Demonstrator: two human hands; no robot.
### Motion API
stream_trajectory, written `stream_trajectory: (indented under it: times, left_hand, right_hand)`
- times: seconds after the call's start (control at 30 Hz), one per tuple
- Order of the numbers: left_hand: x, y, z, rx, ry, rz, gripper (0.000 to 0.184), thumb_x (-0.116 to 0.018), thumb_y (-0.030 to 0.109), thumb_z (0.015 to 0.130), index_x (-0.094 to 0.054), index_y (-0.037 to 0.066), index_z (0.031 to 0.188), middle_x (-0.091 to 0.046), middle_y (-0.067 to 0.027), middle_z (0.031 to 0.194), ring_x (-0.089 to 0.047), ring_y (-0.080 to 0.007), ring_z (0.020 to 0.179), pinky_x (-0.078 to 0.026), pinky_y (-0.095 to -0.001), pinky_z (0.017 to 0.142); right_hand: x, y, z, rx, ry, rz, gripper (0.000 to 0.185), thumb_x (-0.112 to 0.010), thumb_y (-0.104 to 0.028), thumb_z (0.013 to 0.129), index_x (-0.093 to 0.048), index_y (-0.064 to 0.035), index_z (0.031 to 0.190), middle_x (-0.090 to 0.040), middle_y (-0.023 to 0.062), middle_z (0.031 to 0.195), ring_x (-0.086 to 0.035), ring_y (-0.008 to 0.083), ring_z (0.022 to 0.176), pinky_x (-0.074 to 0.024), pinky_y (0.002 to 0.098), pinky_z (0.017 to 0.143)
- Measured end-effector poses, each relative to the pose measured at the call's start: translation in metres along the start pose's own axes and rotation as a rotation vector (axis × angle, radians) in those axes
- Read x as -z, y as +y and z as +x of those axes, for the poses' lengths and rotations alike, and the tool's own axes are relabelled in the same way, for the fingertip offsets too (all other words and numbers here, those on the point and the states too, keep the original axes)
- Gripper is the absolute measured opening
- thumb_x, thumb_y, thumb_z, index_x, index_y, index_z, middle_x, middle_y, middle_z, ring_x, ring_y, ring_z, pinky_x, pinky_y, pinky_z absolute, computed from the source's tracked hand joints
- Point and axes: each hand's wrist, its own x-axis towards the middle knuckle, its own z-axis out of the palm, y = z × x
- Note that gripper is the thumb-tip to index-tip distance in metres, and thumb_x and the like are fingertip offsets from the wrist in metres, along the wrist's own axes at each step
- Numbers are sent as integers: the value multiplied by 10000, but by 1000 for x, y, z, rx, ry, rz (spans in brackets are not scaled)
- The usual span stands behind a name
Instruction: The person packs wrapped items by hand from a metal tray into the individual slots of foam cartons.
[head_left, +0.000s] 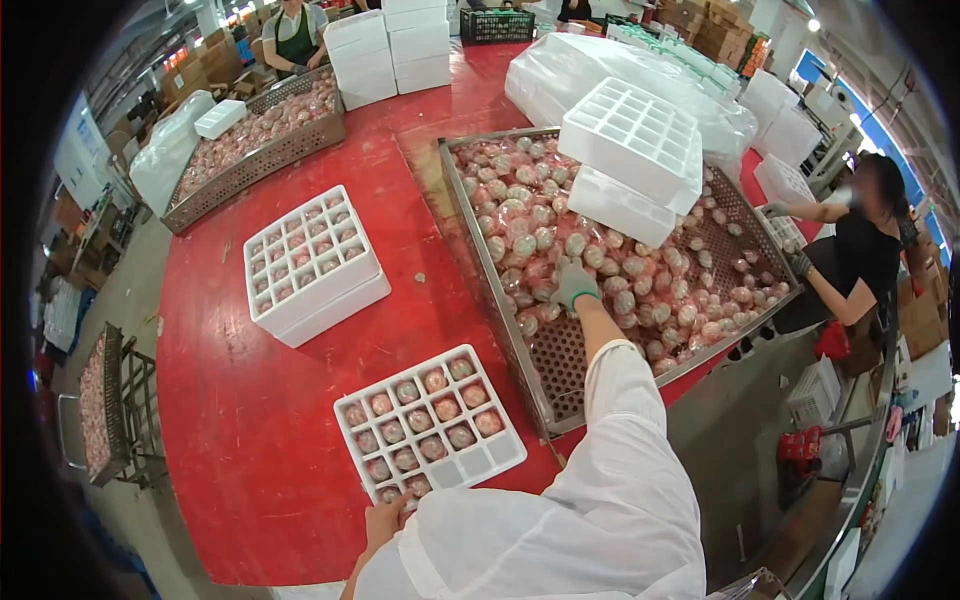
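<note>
My right hand (573,283), in a pale glove with a green cuff, reaches into a perforated metal bin (557,375) among round, plastic-wrapped fruits (625,302); its fingertips are partly hidden there. At the near left corner of a white foam tray (474,462), my bare left hand (384,522) is closed on the edge, partly covered by my sleeve. Most of the tray's square pockets hold one wrapped fruit (446,408) each, while a few at the near right are bare.
Another filled foam tray (325,305) stands on the red table (220,400). Foam trays (625,140) rest across the bin's far side. A second fruit bin (255,150) lies far left. One co-worker (860,240) works at right, another (293,40) at the back.
</note>
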Motion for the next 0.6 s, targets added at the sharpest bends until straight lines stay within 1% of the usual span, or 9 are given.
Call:
stream_trajectory:
  times: [0.07, 0.1, 0.17, 0.23, 0.3, 0.4, 0.47, 0.53, 0.6]
  left_hand:
    - [-10, -11, 0, -2, 12, -63, 380, -679, 240, 742, -682, 226, 1121, -593, -141, 624, -593, -296, 566, -418, -421, 550]
    - [-13, -14, -1, -7, 32, -126, 378, -664, 249, 740, -684, 228, 1118, -602, -161, 639, -604, -305, 566, -439, -430, 535]
    - [-10, -12, -1, 1, -3, -81, 384, -664, 254, 738, -682, 225, 1120, -621, -160, 674, -613, -302, 584, -447, -428, 547]
    - [-7, -12, 1, 7, -34, -33, 389, -664, 259, 736, -681, 221, 1123, -639, -160, 708, -621, -299, 603, -455, -426, 558]
    - [-6, -13, -1, -88, -17, -23, 529, -738, 193, 707, -619, 234, 1220, -588, -65, 605, -562, -240, 533, -406, -381, 545]
    - [4, -9, -2, -123, -30, -18, 547, -749, 243, 716, -601, 234, 1242, -589, -63, 609, -569, -242, 534, -419, -373, 534]
    - [6, -14, -4, -126, -66, -64, 542, -750, 263, 721, -601, 231, 1242, -590, -61, 611, -573, -240, 533, -425, -374, 526]
    - [2, -26, -1, -112, -104, -145, 538, -751, 289, 729, -600, 223, 1240, -591, -57, 613, -579, -235, 530, -437, -372, 512]
    - [-7, -43, -1, -139, -107, -204, 526, -753, 302, 734, -604, 217, 1231, -589, -47, 611, -583, -216, 532, -442, -367, 506]
  right_hand:
    - [-1, 18, 4, -87, -288, 59, 614, -708, -249, 772, -422, -87, 1291, -538, 212, 1228, -549, 334, 1133, -482, 430, 900]
    - [17, 14, -21, -49, -246, 114, 670, -747, -305, 725, -446, -69, 1275, -592, 191, 1182, -562, 321, 1118, -483, 418, 900]
    - [-21, 40, -28, -41, -130, 309, 652, -777, -258, 709, -491, -35, 1250, -612, 176, 1096, -600, 314, 1017, -490, 425, 857]
    - [-14, 34, -44, -77, -118, 292, 713, -773, -250, 722, -423, -13, 1297, -607, 182, 1089, -596, 305, 1010, -485, 421, 858]
    - [-12, 30, -62, -163, -63, 396, 694, -763, -253, 739, -417, 27, 1273, -603, 182, 1099, -593, 317, 1006, -485, 417, 845]
    - [3, 32, -86, -218, -166, 467, 663, -749, -249, 744, -426, 19, 1257, -599, 201, 1096, -586, 342, 1021, -482, 420, 840]
    - [-24, 56, -99, -111, 37, 475, 544, -686, -283, 781, -470, -33, 1214, -626, 166, 1041, -584, 359, 1033, -482, 433, 868]
    - [-14, 64, -115, -116, -107, 392, 472, -673, -346, 758, -581, -25, 1092, -641, 145, 1088, -604, 339, 1008, -477, 411, 878]
    - [7, 59, -150, -132, -149, 389, 524, -696, -380, 746, -578, -46, 1132, -633, 134, 1149, -595, 311, 1056, -469, 394, 897]
